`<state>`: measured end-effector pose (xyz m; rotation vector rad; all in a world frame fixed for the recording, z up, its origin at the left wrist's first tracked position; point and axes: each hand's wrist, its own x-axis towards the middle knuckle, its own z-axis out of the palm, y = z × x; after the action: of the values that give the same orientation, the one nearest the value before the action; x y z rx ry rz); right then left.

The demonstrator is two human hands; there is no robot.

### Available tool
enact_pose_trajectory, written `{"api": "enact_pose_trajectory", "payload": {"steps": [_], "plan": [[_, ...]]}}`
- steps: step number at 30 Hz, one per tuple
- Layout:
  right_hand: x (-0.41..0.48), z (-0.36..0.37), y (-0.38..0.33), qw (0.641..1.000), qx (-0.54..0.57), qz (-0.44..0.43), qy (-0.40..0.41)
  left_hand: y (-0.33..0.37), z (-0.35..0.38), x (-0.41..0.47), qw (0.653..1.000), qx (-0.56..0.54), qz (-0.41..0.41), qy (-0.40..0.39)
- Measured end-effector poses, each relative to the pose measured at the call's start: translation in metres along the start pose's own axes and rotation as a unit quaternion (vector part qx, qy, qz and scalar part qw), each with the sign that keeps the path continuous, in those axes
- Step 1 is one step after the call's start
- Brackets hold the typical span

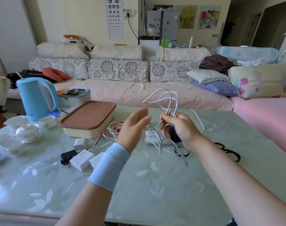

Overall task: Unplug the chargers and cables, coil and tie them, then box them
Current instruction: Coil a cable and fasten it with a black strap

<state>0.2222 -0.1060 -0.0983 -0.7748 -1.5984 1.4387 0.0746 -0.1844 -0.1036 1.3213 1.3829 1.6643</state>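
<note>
Worktop (pixel 155 185): glossy, pale green, leaf-patterned.
White cable (pixel 169 97): thin loops raised above it, gripped with black charger (pixel 174 134) in right hand (pixel 179 126).
Left hand (pixel 134 126): fingers relaxed, just beside the loops.

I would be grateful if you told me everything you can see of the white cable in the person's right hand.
The white cable is thin, flexible and looks plastic-sheathed. It is gathered into several loose, uneven loops that stand up above the right hand, whose curled fingers grip the strands together. Below the hand its loose ends hang in a tangle towards the table, in front of a white power strip. No tie shows on it. The open left hand is beside the strands; whether it touches them cannot be told.
</note>
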Motion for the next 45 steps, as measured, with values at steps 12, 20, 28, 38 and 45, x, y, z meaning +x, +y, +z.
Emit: {"api": "enact_pose_trajectory", "payload": {"steps": [12, 20, 28, 38, 45], "plan": [[0.002, 0.01, 0.004, 0.995, 0.044, -0.053, 0.077, -0.013, -0.009, 0.0, 0.942, 0.118, -0.161, -0.271], [0.002, 0.004, 0.003, 0.989, 0.025, -0.052, 0.136, -0.049, -0.006, -0.004, 0.915, 0.331, -0.071, -0.218], [-0.001, 0.018, 0.011, 0.992, -0.023, -0.085, 0.094, -0.029, 0.013, -0.001, 0.971, -0.046, -0.199, -0.124], [-0.001, 0.022, 0.011, 0.978, -0.124, -0.131, 0.1, -0.022, 0.003, -0.004, 0.977, 0.02, -0.131, -0.168], [-0.004, 0.015, 0.008, 0.985, -0.165, 0.044, 0.024, -0.035, 0.001, 0.003, 0.979, -0.083, -0.184, -0.033]]}}
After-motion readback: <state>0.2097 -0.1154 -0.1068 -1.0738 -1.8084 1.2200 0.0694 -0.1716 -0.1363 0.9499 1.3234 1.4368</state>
